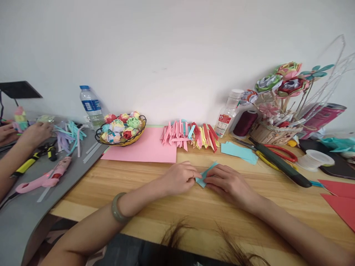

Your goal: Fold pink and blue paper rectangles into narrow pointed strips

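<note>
A small folded piece of light blue paper (202,181) is between my hands, just above or on the wooden table (155,221). My left hand (180,178), below a green bangle (118,207), pinches the paper's left end. My right hand (229,184) grips its right end with bent fingers, which hide part of the sheet. Behind my right hand lie flat light blue paper strips (239,152). Beyond my hands stands a row of folded pink, red and yellow paper pieces (188,136), beside pink paper sheets (141,150).
A basket of paper flowers (122,129), water bottle (91,107) and clear bottle (229,112) stand near the wall. Right: a green-handled cutter (283,162), red-handled scissors (285,153), tape spool (314,159). Left: a pink glue gun (46,179) and another person's hands (34,133).
</note>
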